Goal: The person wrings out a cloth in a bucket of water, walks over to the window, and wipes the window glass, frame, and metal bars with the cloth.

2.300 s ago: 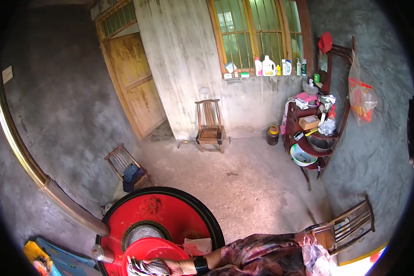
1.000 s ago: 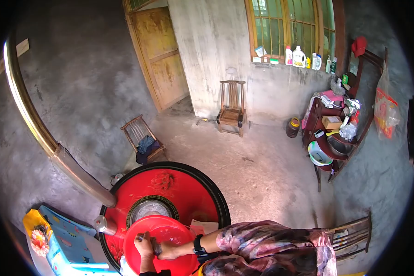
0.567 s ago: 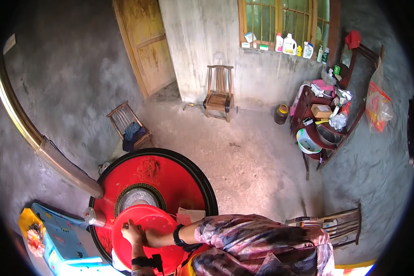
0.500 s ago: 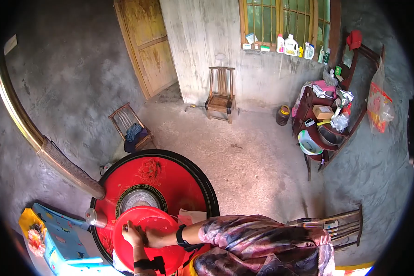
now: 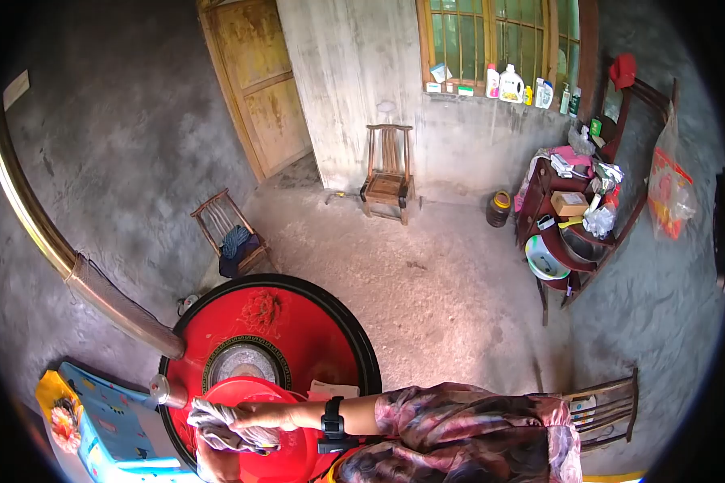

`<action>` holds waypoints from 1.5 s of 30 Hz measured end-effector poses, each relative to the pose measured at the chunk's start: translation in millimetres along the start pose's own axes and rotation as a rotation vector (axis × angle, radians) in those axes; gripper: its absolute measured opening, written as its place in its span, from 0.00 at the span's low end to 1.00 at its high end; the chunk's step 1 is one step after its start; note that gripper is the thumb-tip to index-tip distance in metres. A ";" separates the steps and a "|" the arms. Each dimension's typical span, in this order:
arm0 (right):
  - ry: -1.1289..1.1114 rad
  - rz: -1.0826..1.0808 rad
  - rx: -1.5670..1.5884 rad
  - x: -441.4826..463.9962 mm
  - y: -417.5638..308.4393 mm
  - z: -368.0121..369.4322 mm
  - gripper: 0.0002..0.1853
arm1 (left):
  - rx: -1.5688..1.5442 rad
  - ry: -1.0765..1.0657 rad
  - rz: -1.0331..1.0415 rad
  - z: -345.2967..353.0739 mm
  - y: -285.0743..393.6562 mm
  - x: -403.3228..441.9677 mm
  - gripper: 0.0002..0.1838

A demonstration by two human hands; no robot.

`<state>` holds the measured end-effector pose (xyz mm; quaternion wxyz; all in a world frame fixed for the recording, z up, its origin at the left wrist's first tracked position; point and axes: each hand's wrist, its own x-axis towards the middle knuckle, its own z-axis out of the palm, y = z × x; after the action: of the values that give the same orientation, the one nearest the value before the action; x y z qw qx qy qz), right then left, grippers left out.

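Observation:
A grey, crumpled cloth (image 5: 217, 427) is bunched over a red plastic basin (image 5: 302, 451). My right hand (image 5: 262, 416), with a black band on its wrist, comes in from the right with its fingers closed on the cloth. Just below the cloth, at the basin's left edge, part of my left hand (image 5: 217, 465) shows; the cloth covers its fingers. The basin rests on a round red table (image 5: 322, 338) with a black rim and a grey metal centre (image 5: 246, 360).
A metal pipe (image 5: 125, 310) runs down to the table's left side, near a clear jar (image 5: 167, 392). A blue patterned cover (image 5: 109, 410) lies at left. Wooden chairs (image 5: 388, 183) stand around the room. A cluttered dark red bench (image 5: 544, 217) is along the right wall.
The grey cloth has come into my right hand; before, both hands were together over the basin without it. My left hand has moved down and left, under the cloth.

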<state>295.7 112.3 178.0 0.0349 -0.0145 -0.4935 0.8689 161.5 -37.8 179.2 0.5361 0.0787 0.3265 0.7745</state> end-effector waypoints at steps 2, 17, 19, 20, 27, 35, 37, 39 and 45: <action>-0.086 -0.029 -0.042 -0.9 -1.2 -3.1 0.27 | -0.392 0.136 -0.105 16.3 2.2 -3.4 0.07; -0.365 0.459 0.390 -51.9 -64.6 32.4 0.22 | 1.222 0.013 0.320 69.4 -33.2 -159.7 0.31; -0.620 0.438 0.269 -48.3 -48.1 53.1 0.21 | 0.670 0.034 0.308 109.3 -40.2 -185.1 0.31; -0.670 0.508 0.245 -53.5 -46.1 71.0 0.20 | 0.611 0.042 0.379 104.6 -53.7 -198.1 0.31; -0.887 -0.220 -0.772 -85.7 25.9 129.4 0.12 | 0.241 0.602 0.826 54.5 -148.2 -257.8 0.13; -0.942 -0.135 -0.730 -144.0 90.0 219.9 0.17 | 0.672 1.304 0.836 14.1 -227.5 -362.3 0.17; -0.937 0.091 -0.609 -162.2 115.6 234.5 0.19 | 0.499 1.483 0.547 -0.9 -251.5 -391.9 0.18; -0.968 0.186 -0.607 -176.2 120.0 253.7 0.19 | 0.227 1.333 0.681 -21.5 -277.4 -424.5 0.19; -0.879 1.006 0.133 -178.9 180.4 280.1 0.06 | 0.698 0.573 0.549 -3.7 -305.8 -486.8 0.32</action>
<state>449.0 -233.2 165.0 -0.5777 0.1148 -0.3404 0.7330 599.0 -403.7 106.9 0.1445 0.1203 0.6658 0.7221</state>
